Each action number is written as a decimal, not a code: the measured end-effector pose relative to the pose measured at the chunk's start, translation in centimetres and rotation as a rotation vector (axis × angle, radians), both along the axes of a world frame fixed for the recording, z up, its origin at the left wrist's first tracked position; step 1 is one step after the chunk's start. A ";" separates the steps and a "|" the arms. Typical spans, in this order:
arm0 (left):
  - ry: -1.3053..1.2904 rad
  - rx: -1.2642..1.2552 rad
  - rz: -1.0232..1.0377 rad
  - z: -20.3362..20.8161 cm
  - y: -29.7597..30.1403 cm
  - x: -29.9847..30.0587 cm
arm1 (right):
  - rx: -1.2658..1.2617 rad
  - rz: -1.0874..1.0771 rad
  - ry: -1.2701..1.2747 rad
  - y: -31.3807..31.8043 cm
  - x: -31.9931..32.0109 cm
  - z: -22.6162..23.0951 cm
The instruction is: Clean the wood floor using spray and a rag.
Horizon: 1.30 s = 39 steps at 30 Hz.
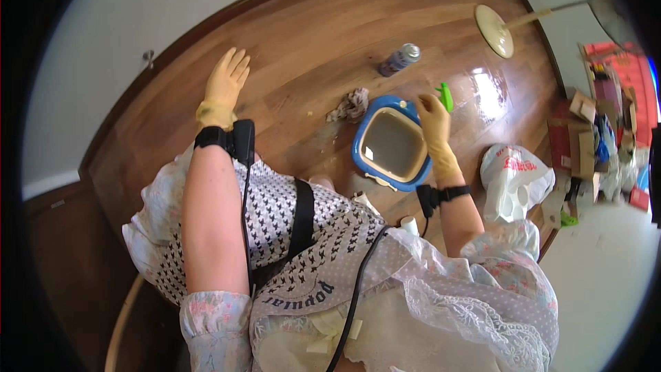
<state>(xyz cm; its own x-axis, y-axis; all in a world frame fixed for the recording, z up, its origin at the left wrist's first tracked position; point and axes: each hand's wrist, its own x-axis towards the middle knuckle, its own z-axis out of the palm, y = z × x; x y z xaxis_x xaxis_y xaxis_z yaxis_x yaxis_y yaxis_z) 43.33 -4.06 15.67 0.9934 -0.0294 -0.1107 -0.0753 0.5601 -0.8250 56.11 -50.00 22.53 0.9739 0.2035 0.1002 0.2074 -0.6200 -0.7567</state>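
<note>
My left hand point(228, 83), in a pale yellow rubber glove, reaches out over the wooden floor with its fingers stretched and nothing in it. A blue basin point(359, 134) with a cream inside holds murky grey water. Over the basin's right rim lies my gloved right hand point(434, 122), its fingers bent at the far right corner; the fingertips are partly hidden. Just beyond that hand shows a bright green spray trigger point(445, 98), whose lower part is hidden. A crumpled, dirty cloth point(352, 105) lies at the basin's far left corner.
A spray can point(399, 60) stands beyond the basin. A fan's round cream base point(494, 32) is at the far right. A white plastic bag point(515, 180) sits to the right, before cardboard boxes point(575, 141). Wet patches shine on the floor point(296, 27). A wall with a doorstop point(148, 57) bounds the left.
</note>
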 end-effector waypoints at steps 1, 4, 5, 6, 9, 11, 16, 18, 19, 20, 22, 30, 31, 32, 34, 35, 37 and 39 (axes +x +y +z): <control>-0.021 -0.102 -0.058 -1.0 0.4 -0.6 | -0.179 0.133 -0.090 2.2 0.8 -2.4; 0.601 1.595 -0.123 5.6 -6.8 3.4 | -0.377 0.381 0.069 6.6 1.6 -7.8; 0.639 1.583 -0.115 6.3 -6.7 2.8 | -0.359 0.531 0.052 8.5 1.6 -10.2; 0.675 1.599 -0.098 6.2 -6.1 1.9 | -0.496 0.631 0.001 11.0 0.8 -12.1; 0.702 1.600 -0.105 5.9 -6.4 2.6 | -0.552 0.608 0.212 13.7 -0.2 -17.7; 0.731 1.587 -0.118 5.8 -6.5 2.7 | -0.655 0.602 0.271 15.5 -1.5 -19.0; 0.718 1.574 -0.062 4.5 -6.7 3.5 | -0.795 0.677 0.169 16.3 -2.5 -22.0; 0.717 1.570 -0.057 4.4 -6.7 3.8 | -0.786 0.647 0.162 15.9 -2.8 -22.8; 0.716 1.572 -0.052 4.4 -6.6 3.8 | -0.771 0.616 0.153 16.0 -3.1 -22.9; 0.725 1.566 -0.051 4.4 -6.4 3.7 | -0.774 0.625 0.156 16.1 -3.0 -23.1; 0.724 1.590 -0.022 4.4 -6.1 3.6 | -0.782 0.658 0.151 16.1 -3.2 -23.3; 0.772 1.606 -0.102 4.5 -6.1 3.2 | -0.765 0.778 -0.053 16.3 -2.5 -24.1; 0.762 1.611 -0.105 4.6 -6.2 3.4 | -0.778 0.824 -0.082 16.1 -2.3 -24.2; 0.761 1.609 -0.105 4.7 -6.4 3.5 | -0.780 0.824 -0.082 16.0 -2.0 -24.4; 0.770 1.616 -0.109 4.8 -6.5 3.6 | -0.883 0.955 -0.098 16.3 -1.8 -24.6; 0.771 1.617 -0.110 4.9 -6.5 3.6 | -0.881 0.955 -0.097 16.3 -1.9 -24.6; 0.766 1.614 -0.107 4.7 -6.5 3.3 | -0.951 1.003 -0.123 16.6 -2.2 -24.5; 0.767 1.620 -0.109 4.7 -6.6 3.4 | -1.005 0.968 -0.168 16.8 -2.5 -24.9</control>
<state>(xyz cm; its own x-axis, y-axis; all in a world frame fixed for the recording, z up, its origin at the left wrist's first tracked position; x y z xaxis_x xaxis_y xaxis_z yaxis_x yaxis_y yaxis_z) 46.68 -10.64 20.35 0.7132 0.5102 -0.4807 -0.0496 0.7208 0.6913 53.57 -33.24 -2.36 0.3997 0.8309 -0.3870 0.9001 -0.4357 -0.0057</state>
